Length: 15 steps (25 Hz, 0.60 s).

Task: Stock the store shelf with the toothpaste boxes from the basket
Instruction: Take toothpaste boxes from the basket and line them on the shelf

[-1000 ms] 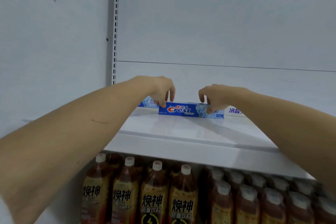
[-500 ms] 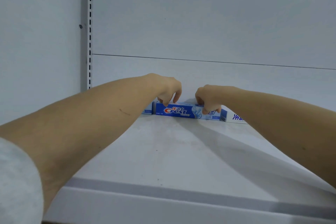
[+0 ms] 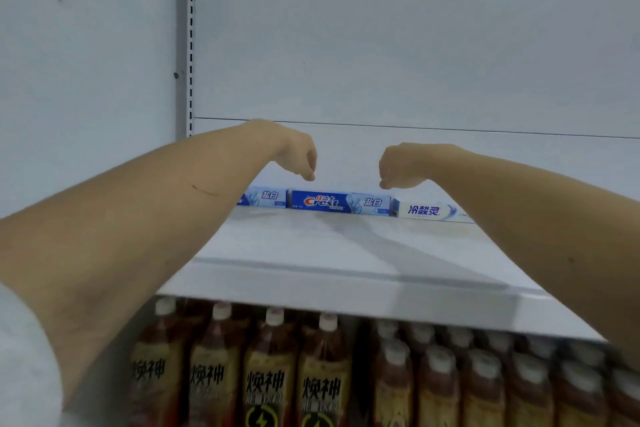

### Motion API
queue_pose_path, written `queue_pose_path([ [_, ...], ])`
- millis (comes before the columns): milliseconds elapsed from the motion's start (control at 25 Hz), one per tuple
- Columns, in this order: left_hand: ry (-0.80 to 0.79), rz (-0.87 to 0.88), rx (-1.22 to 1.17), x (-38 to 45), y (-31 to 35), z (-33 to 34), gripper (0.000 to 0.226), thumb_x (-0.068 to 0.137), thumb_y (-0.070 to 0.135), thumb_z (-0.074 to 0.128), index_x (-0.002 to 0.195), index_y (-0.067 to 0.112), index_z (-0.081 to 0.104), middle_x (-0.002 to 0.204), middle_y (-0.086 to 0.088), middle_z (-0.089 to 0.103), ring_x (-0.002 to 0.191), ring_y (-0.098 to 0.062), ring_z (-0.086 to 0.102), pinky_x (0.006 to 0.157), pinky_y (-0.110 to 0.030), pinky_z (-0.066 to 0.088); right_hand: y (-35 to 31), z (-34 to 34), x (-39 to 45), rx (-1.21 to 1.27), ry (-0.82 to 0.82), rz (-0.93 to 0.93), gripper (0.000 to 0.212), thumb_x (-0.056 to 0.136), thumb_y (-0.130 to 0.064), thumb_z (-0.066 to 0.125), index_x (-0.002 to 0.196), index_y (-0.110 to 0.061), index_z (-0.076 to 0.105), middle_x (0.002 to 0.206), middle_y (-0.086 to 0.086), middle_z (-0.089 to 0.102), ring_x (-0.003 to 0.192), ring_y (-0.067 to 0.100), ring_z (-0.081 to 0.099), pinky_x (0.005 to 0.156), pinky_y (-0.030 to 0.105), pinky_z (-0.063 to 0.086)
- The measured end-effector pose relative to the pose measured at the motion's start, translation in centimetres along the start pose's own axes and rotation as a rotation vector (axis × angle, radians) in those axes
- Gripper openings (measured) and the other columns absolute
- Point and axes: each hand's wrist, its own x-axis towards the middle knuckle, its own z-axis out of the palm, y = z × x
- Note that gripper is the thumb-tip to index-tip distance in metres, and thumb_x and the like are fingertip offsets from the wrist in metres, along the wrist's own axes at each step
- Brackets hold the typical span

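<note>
A blue Crest toothpaste box (image 3: 341, 203) lies on its long side at the back of the white shelf (image 3: 311, 253), against the rear panel. A second blue box (image 3: 265, 198) lies end to end on its left, partly hidden by my left forearm. A white toothpaste box (image 3: 427, 210) lies on its right. My left hand (image 3: 298, 158) hovers just above the Crest box's left end and my right hand (image 3: 398, 166) above its right end. Both hands have fingers hanging loosely curled, hold nothing, and do not touch the box. The basket is out of view.
Rows of brown drink bottles (image 3: 273, 374) with white caps fill the shelf below. A slotted metal upright (image 3: 188, 38) runs up the back wall at the left. The shelf surface in front of the boxes is bare white.
Both hands let go of the blue Crest box and rose a little above it. The box stays at the back of the shelf. The camera tilted down, showing the bottles again.
</note>
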Motion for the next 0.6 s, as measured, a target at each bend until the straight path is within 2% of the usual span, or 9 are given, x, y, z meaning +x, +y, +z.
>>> queue_pose_path([
  [80,0.031,-0.053,-0.017,-3.9,1.2,-0.6,0.043,0.095,0.051,0.051,0.129,0.026,0.060,0.136,0.004,0.056,0.123,-0.021,0.051,0.108,-0.045,0.039,0.1,-0.2,-3.5,0.047,0.016,-0.004,0.042,0.099,-0.043,0.040,0.114,-0.009,0.060,0.120,0.009,0.057,0.105,0.031,0.052,0.095,0.043,0.046],
  [120,0.027,-0.078,-0.022,-5.8,2.2,-0.6,0.048,0.096,0.054,0.046,0.134,0.026,0.057,0.142,0.003,0.051,0.129,-0.023,0.047,0.110,-0.046,0.035,0.1,-0.3,-5.6,0.077,0.020,-0.001,0.046,0.100,-0.045,0.036,0.120,-0.010,0.058,0.125,0.009,0.056,0.110,0.032,0.051,0.097,0.044,0.044],
  [280,-0.014,-0.160,-0.092,-12.0,5.7,-1.1,0.067,0.096,0.066,0.030,0.147,0.024,0.043,0.155,0.001,0.036,0.143,-0.026,0.032,0.116,-0.050,0.024,-0.4,-1.3,-12.4,0.291,0.048,0.017,0.054,0.100,-0.049,0.032,0.119,-0.007,0.059,0.121,0.014,0.059,0.099,0.029,0.051,0.092,0.041,0.044],
  [400,0.017,-0.167,-0.170,-15.8,8.9,-2.0,0.074,0.096,0.068,0.020,0.151,0.021,0.035,0.159,-0.002,0.029,0.146,-0.028,0.026,0.118,-0.051,0.021,-0.2,-2.2,-17.3,0.345,0.027,0.043,0.063,0.097,-0.058,0.022,0.127,-0.013,0.054,0.129,0.008,0.055,0.110,0.030,0.051,0.099,0.046,0.041],
  [480,0.022,-0.169,-0.226,-17.9,11.2,-2.1,0.076,0.096,0.068,0.016,0.152,0.021,0.033,0.159,-0.003,0.029,0.145,-0.029,0.027,0.117,-0.050,0.022,-0.5,-3.1,-20.6,0.371,0.019,0.039,0.065,0.098,-0.059,0.019,0.131,-0.012,0.052,0.132,0.007,0.053,0.115,0.029,0.049,0.101,0.045,0.039],
  [600,0.022,-0.179,-0.257,-20.5,14.0,-1.6,0.074,0.097,0.066,0.016,0.149,0.018,0.039,0.153,-0.007,0.038,0.137,-0.030,0.038,0.112,-0.045,0.030,-1.1,-4.3,-25.1,0.422,0.016,0.043,0.067,0.099,-0.058,0.018,0.136,-0.013,0.050,0.137,0.007,0.052,0.115,0.028,0.049,0.100,0.043,0.036],
])
